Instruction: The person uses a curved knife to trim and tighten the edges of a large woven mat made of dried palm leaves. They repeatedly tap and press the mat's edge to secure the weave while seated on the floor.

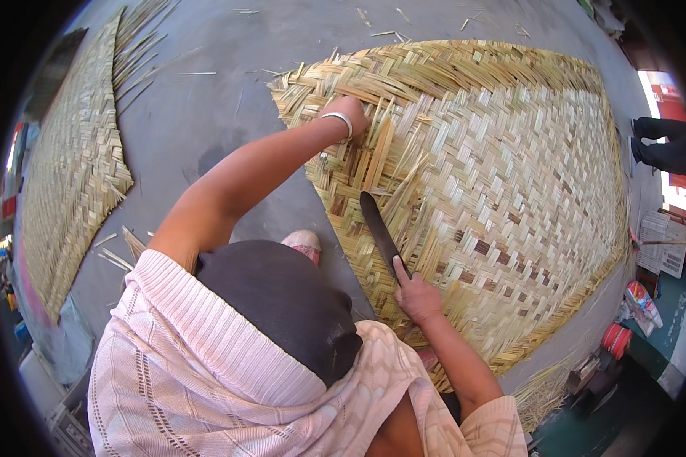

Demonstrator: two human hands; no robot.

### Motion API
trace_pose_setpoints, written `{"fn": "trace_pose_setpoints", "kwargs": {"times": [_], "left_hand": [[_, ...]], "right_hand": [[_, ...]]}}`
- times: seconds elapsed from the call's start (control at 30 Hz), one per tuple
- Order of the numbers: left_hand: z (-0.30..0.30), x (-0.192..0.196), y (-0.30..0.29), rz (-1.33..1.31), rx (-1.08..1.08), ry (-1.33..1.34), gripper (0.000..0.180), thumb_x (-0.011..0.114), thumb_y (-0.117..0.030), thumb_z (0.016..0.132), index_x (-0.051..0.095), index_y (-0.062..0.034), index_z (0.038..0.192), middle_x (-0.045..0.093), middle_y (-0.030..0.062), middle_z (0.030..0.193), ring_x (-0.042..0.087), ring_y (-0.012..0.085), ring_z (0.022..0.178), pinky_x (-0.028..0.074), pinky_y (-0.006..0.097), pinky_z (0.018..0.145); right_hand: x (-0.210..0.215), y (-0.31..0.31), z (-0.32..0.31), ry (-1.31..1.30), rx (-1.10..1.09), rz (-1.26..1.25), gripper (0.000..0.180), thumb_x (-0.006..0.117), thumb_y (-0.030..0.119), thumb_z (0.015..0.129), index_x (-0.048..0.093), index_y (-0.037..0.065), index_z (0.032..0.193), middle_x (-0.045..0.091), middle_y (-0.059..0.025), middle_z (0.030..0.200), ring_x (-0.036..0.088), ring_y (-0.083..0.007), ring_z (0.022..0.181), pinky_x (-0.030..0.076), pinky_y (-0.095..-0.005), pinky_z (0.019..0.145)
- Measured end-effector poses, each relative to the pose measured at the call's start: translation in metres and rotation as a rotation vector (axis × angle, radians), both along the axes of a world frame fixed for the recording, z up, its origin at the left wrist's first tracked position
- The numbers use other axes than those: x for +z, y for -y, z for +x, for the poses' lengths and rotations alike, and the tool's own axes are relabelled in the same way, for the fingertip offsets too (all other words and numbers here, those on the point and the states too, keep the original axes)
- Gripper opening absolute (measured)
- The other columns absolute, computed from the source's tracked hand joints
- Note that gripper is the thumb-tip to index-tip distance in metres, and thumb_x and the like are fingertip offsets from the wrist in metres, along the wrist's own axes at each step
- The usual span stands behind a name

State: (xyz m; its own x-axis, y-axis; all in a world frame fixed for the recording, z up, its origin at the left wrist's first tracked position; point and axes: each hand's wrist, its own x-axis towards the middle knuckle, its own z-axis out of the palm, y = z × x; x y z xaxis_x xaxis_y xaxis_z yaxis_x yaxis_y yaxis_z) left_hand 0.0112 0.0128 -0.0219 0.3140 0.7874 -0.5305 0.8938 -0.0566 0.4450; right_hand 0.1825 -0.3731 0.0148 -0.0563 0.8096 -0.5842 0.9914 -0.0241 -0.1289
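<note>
A large woven reed mat (511,175) lies on the floor, its left part thick with loose strip ends. My left hand (348,113), a white bracelet at its wrist, is closed against the upper left of the weave. Its fingertips are partly hidden, so what they pinch cannot be made out. Loose reed strips (379,152) stick up just below that hand. My right hand (418,297) grips a machete (379,228), a long dark flat blade with a rounded tip. The blade lies over the mat's left side and points up toward the loose strips.
Another woven mat (76,175) lies at the far left, with long loose strips (133,57) at its top. Reed scraps (118,255) litter the grey floor. At the right edge show a person's dark-clad legs (667,141), a white crate (661,240) and a red round item (616,340).
</note>
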Motion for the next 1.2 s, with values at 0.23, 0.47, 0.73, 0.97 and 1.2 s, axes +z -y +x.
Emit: {"fn": "trace_pose_setpoints", "kwargs": {"times": [0.23,0.47,0.73,0.97,1.2], "left_hand": [[-0.006,0.002,-0.008,-0.212,0.3,0.327,0.026,0.074,-0.021,0.075,0.068,0.0022,0.085,0.067,0.0148,0.078,0.064,0.0262,0.064,0.051,0.039,0.057],[-0.02,0.016,0.002,-0.525,0.564,0.583,0.024,0.075,-0.018,0.084,0.058,-0.0093,0.069,0.049,-0.003,0.057,0.041,0.0081,0.043,0.033,0.027,0.038],[-0.014,0.005,0.008,-0.081,0.308,0.33,0.029,0.079,-0.025,0.081,0.061,-0.0056,0.069,0.053,0.0016,0.057,0.046,0.0095,0.045,0.036,0.027,0.04],[-0.027,0.02,0.005,-0.852,0.58,0.657,0.027,0.067,-0.029,0.092,0.057,-0.0122,0.073,0.042,-0.0061,0.052,0.035,0.0061,0.041,0.024,0.025,0.038],[-0.054,0.04,0.029,-0.927,0.354,0.978,0.024,0.062,-0.03,0.096,0.056,-0.012,0.082,0.031,-0.0097,0.053,0.026,0.004,0.042,0.018,0.023,0.04]], "right_hand": [[-0.003,0.0,0.002,-0.017,0.006,0.001,0.078,0.058,0.029,0.082,0.025,0.031,0.153,0.055,-0.016,0.08,0.063,-0.0334,0.06,0.053,-0.0483,0.054],[-0.002,0.0,0.0,-0.003,-0.008,0.002,0.079,0.06,0.03,0.082,0.024,0.032,0.153,0.056,-0.0162,0.081,0.063,-0.0336,0.061,0.053,-0.0486,0.055],[0.039,-0.01,0.008,-0.11,0.013,-0.118,0.077,0.058,0.033,0.086,0.022,0.028,0.153,0.059,-0.0162,0.083,0.064,-0.0367,0.071,0.053,-0.0471,0.063],[0.046,-0.028,0.002,-0.11,-0.07,-0.144,0.074,0.054,0.034,0.087,0.021,0.031,0.153,0.061,-0.0181,0.088,0.064,-0.0388,0.071,0.053,-0.0503,0.064],[0.02,-0.033,-0.003,-0.056,-0.052,-0.164,0.078,0.055,0.032,0.086,0.016,0.032,0.154,0.06,-0.0208,0.089,0.064,-0.0387,0.072,0.054,-0.0505,0.065]]}}
